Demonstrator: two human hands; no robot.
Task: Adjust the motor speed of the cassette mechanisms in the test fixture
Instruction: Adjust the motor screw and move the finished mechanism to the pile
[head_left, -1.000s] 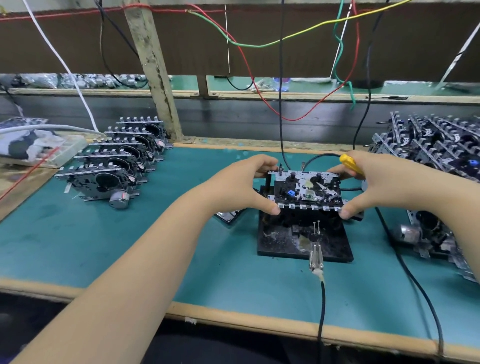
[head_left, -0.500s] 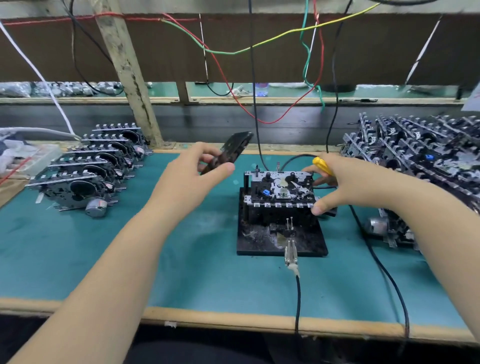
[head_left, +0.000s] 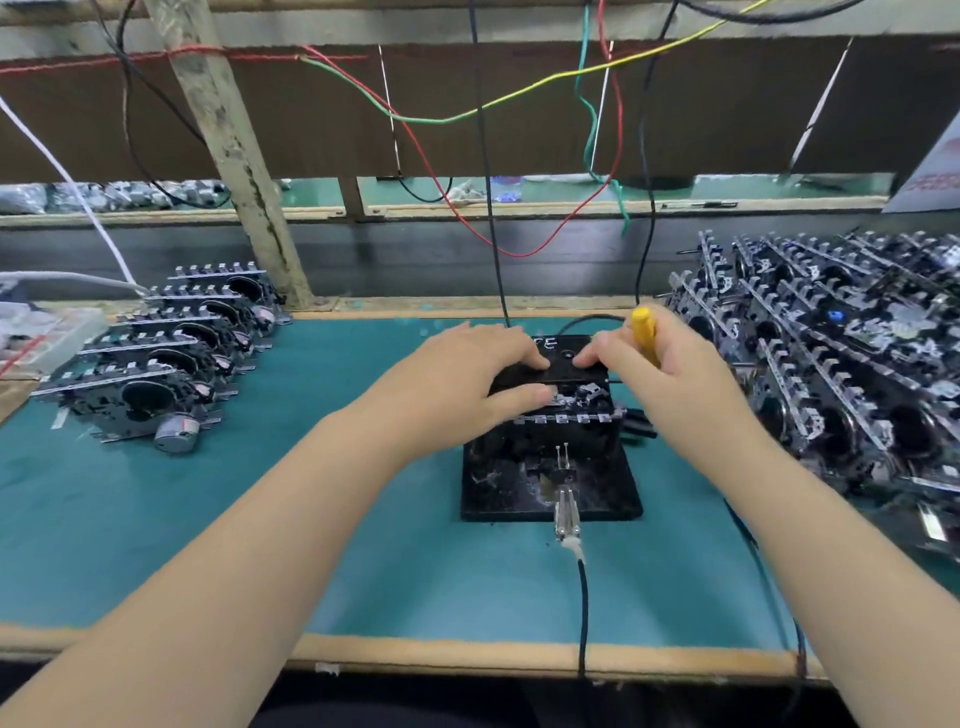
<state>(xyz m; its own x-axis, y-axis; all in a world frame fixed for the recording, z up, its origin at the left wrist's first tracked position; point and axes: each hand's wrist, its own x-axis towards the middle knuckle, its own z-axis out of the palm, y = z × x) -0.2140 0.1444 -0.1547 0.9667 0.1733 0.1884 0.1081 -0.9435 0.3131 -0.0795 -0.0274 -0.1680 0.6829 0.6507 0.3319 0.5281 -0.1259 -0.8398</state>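
On the green mat (head_left: 218, 519), a black test fixture (head_left: 550, 483) sits at centre with a cassette mechanism (head_left: 576, 410) seated in it and a black cassette (head_left: 566, 361) laid on top. The left hand (head_left: 467, 379) rests on that cassette with fingers extended — thumb lying along the mechanism's near edge. The right hand (head_left: 670, 374) grips a yellow screwdriver (head_left: 644, 335) in its curled fingers while its fingertips touch the cassette's right end. More mechanisms stand in a row at left (head_left: 171, 358) and a heap at right (head_left: 841, 353).
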